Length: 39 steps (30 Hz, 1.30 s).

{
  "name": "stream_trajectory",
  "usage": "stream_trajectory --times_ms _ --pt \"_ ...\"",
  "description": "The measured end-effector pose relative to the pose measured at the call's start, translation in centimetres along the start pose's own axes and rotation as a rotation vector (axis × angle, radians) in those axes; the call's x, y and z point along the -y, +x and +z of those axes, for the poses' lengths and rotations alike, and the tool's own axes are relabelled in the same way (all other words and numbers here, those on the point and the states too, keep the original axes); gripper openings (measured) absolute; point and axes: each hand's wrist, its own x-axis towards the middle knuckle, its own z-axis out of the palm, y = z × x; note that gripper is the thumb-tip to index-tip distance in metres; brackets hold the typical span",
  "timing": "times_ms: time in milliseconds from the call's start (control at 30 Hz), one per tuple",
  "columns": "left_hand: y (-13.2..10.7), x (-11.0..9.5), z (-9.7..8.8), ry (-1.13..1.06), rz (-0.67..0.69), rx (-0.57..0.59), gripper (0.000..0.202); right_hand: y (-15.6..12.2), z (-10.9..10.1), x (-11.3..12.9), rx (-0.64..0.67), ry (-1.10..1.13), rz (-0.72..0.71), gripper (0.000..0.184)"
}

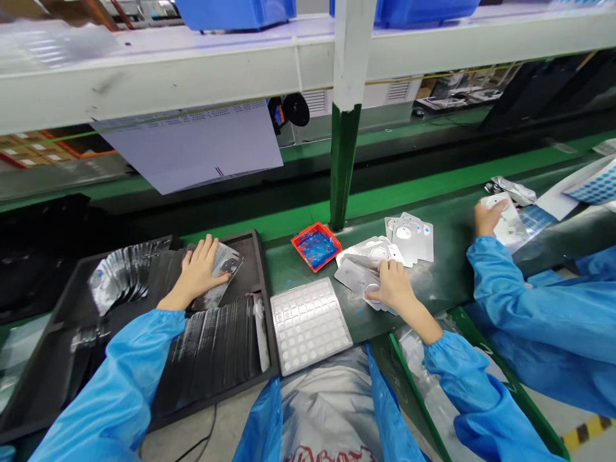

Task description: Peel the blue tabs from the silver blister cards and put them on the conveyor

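Observation:
My left hand (196,268) is over a black tray (262,282), its thumb and fingers on a glossy rectangular panel (222,273) with a dark oval patch. Rows of thin dark panels (212,350) stand on edge in that tray, and a fanned row of shiny ones (118,279) lies to the left. On the green bench, my right hand (395,285) grips the edge of several thin silvery plates (353,277) with round cutouts; its fingertips are partly hidden. More such plates (416,237) lie fanned just beyond.
A white blister tray (310,324) sits between my hands, below a red dish (316,246) of small blue pieces. A green post (344,167) rises behind it to a white shelf (192,70). At right, a co-worker's hand (486,217) holds a white plate. A green-edged bin (418,391) stands below.

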Motion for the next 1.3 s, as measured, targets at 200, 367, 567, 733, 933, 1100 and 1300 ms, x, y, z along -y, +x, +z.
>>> stream_trajectory --times_ms 200,367,567,733,933,1100,1300 --pt "0.2 -0.3 0.0 -0.029 0.009 -0.022 0.102 -2.8 -1.1 0.8 -0.018 -0.005 -0.082 0.039" --pt "-0.2 -1.9 -0.7 -0.023 0.014 -0.019 0.098 -4.8 -0.6 -0.3 -0.115 0.054 -0.265 0.012" --pt "0.4 -2.5 0.1 -0.105 -0.007 -0.060 0.091 -4.3 -0.9 -2.9 -0.347 0.209 -0.268 0.032" --pt "0.4 -2.6 0.5 -0.199 0.010 -0.095 0.089 -2.0 -8.5 -0.7 -0.351 0.189 -0.475 0.041" --pt "0.4 -2.6 0.4 -0.257 0.026 -0.090 0.088 8.4 -11.7 13.8 -0.304 -0.059 -1.247 0.033" --pt "0.7 -2.7 0.2 -0.293 0.025 -0.087 0.091 15.0 -7.5 24.8 -0.163 -0.294 -1.634 0.035" --pt "1.2 -2.9 0.2 -0.324 0.010 -0.090 0.085 17.5 -4.3 28.5 -0.168 -0.282 -1.729 0.036"
